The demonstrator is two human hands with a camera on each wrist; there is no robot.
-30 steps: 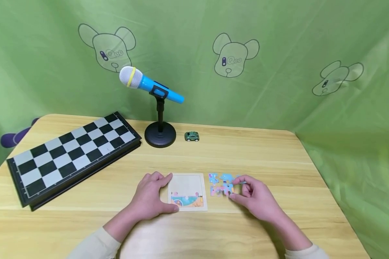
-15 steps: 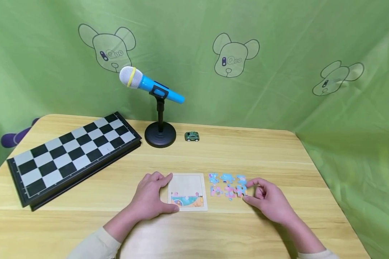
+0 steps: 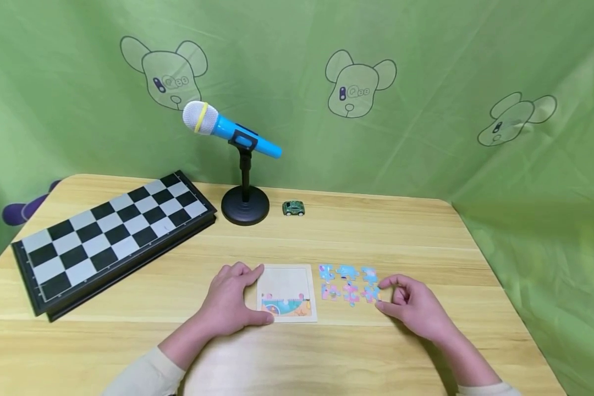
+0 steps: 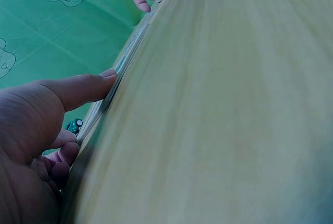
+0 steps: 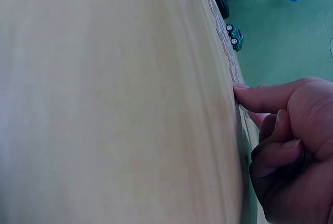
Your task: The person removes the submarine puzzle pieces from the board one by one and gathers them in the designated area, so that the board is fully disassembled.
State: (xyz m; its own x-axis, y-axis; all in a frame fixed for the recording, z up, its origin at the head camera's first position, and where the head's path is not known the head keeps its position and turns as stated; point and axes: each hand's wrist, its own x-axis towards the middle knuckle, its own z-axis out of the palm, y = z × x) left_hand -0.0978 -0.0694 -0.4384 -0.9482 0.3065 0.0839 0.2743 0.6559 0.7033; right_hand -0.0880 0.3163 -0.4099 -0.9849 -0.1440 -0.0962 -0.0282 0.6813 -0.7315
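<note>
In the head view, my left hand [image 3: 230, 303] holds the square puzzle board [image 3: 284, 279] by its left side, thumb at the near corner and index finger at the far one. A beach-coloured strip of picture [image 3: 289, 308] fills the board's near part; the rest is plain. Right of it lie several loose jigsaw pieces in two rows, among them a blue piece [image 3: 347, 271] and a pink piece [image 3: 350, 293]. Thumb and index finger of my right hand [image 3: 416, 309] pinch the near-right jigsaw piece [image 3: 369, 294] by its right edge, flat on the table.
A folded chessboard [image 3: 114, 231] lies at the left. Toward the back edge stand a blue microphone [image 3: 223, 127] on a black stand [image 3: 245, 206] and a small green toy car [image 3: 293, 208]. A green curtain [image 3: 297, 154] hangs behind the wooden table [image 3: 287, 357].
My right hand has moved right with the pinched piece, drawing it away from the middle of the near row to its right end. My left hand stays on the board.
</note>
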